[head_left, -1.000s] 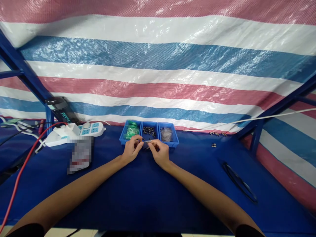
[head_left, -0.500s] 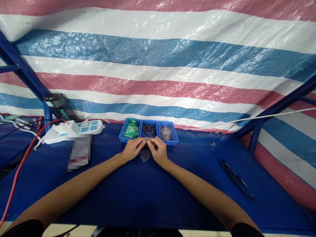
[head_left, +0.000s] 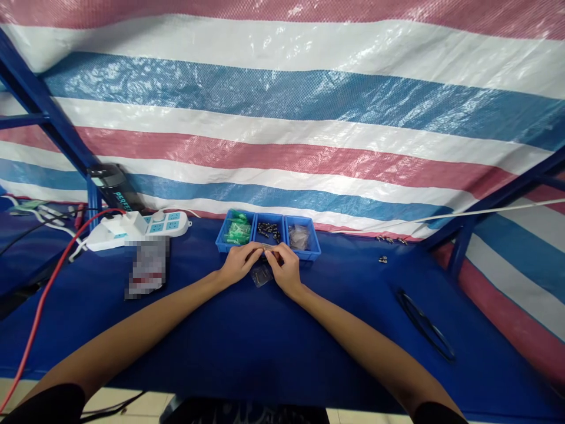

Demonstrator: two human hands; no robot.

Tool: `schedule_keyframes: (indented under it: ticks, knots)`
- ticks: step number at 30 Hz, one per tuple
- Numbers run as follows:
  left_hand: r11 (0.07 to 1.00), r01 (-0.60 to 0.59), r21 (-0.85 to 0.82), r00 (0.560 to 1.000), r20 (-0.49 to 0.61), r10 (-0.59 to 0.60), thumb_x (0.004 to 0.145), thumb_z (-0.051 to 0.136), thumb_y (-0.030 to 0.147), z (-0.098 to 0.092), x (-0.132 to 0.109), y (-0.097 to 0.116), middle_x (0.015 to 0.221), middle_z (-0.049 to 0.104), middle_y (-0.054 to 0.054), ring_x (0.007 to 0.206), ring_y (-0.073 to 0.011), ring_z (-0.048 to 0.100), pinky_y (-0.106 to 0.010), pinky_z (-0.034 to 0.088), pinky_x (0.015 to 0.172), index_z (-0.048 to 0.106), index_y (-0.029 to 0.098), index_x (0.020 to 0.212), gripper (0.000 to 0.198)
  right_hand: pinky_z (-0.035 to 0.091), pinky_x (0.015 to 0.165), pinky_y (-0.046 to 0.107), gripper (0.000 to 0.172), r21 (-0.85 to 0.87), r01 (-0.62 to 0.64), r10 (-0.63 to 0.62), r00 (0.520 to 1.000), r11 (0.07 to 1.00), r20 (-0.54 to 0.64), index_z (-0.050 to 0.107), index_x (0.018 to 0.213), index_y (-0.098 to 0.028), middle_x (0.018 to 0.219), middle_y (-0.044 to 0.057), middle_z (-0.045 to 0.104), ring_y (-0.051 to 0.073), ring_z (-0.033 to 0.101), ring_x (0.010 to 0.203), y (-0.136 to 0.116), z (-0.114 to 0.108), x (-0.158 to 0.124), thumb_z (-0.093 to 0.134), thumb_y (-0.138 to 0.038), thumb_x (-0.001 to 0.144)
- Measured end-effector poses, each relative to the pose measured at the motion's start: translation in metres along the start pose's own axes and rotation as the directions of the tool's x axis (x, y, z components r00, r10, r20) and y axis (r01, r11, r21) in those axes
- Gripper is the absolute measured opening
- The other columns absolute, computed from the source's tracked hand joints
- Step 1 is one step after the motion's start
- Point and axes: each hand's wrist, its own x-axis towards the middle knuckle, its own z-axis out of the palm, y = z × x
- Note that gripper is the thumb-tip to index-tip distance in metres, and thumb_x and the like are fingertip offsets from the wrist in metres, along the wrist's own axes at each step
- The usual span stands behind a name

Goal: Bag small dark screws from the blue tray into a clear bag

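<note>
My left hand [head_left: 238, 263] and my right hand [head_left: 286, 268] meet just in front of the middle blue bin. Both are closed, thumbs and fingers pinching at one spot. What they hold is small and pale, mostly covered by the fingertips, and I cannot make out its kind. Just below the fingers, between the hands, is a small clear plastic bag [head_left: 262, 275] with dark bits showing. Behind them, the left bin [head_left: 224, 246] holds green-tinted packets [head_left: 238, 229], the middle bin [head_left: 261, 219] small black-and-metal parts [head_left: 268, 231], and the right bin [head_left: 311, 255] clear bags [head_left: 299, 237].
At the left are a white power strip [head_left: 176, 225], a red cable [head_left: 46, 288], a black bottle [head_left: 117, 188] and a blurred pouch [head_left: 148, 268]. Eyeglasses [head_left: 426, 324] and small metal parts [head_left: 382, 259] lie at the right. A striped tarp [head_left: 282, 94] hangs behind the blue table [head_left: 265, 347].
The view has shifted slightly, so most things sit a little further right. My hands stay together at the same place, with only small finger movement.
</note>
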Motion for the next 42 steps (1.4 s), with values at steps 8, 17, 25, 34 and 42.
schedule_keyframes:
  ticks: [8,17,25,34,42]
  knots:
    - [1.000,-0.021,0.004,1.000,0.010,0.021,0.094,0.041,0.027,-0.0012,-0.0004,0.0008,0.082,0.068,-0.003,0.072,-0.0117,0.065,-0.020,0.050,0.069,0.060,0.017,0.103,0.024,0.036,0.058,0.025,0.024,-0.013,0.019,-0.018,1.000,1.000,0.015,0.052,0.068,-0.018,0.062,-0.003,0.038,0.012,0.040,0.058,-0.0001,0.0002,-0.0010,0.049,-0.030,0.089]
    - [0.999,-0.048,-0.001,0.999,-0.008,0.048,0.094,0.042,0.024,-0.0008,-0.0014,-0.0020,0.082,0.068,-0.002,0.072,-0.0107,0.065,-0.019,0.049,0.068,0.060,0.016,0.102,0.021,0.035,0.058,0.025,0.022,0.013,0.035,-0.035,0.999,0.999,0.007,0.053,0.070,-0.017,0.062,-0.003,0.039,0.011,0.040,0.058,-0.0002,0.0001,-0.0013,0.050,-0.028,0.089]
    - [0.998,-0.055,-0.025,0.998,-0.012,0.055,0.094,0.043,0.022,-0.0004,-0.0003,-0.0008,0.084,0.069,-0.003,0.073,-0.0099,0.065,-0.017,0.049,0.069,0.060,0.015,0.102,0.020,0.034,0.058,0.024,0.021,0.010,0.036,-0.036,0.999,0.999,0.001,0.053,0.070,-0.017,0.062,-0.003,0.038,0.011,0.040,0.058,0.0015,0.0007,-0.0016,0.051,-0.027,0.088]
    - [0.998,-0.053,-0.014,0.998,-0.022,0.053,0.094,0.042,0.022,-0.0006,-0.0004,-0.0010,0.082,0.068,-0.002,0.070,-0.0098,0.065,-0.018,0.049,0.067,0.060,0.015,0.102,0.021,0.034,0.057,0.024,0.022,0.040,0.040,-0.040,0.999,0.998,0.009,0.050,0.067,-0.017,0.061,-0.004,0.038,0.010,0.039,0.057,0.0007,0.0010,-0.0013,0.052,-0.026,0.088]
    - [0.999,-0.047,-0.019,0.999,-0.021,0.047,0.093,0.044,0.022,-0.0004,0.0005,-0.0003,0.081,0.068,-0.002,0.069,-0.0092,0.064,-0.017,0.048,0.065,0.060,0.015,0.101,0.020,0.033,0.057,0.024,0.024,0.033,0.025,-0.025,0.999,0.999,0.021,0.049,0.067,-0.017,0.061,-0.004,0.038,0.010,0.039,0.057,0.0004,0.0006,-0.0014,0.051,-0.027,0.088]
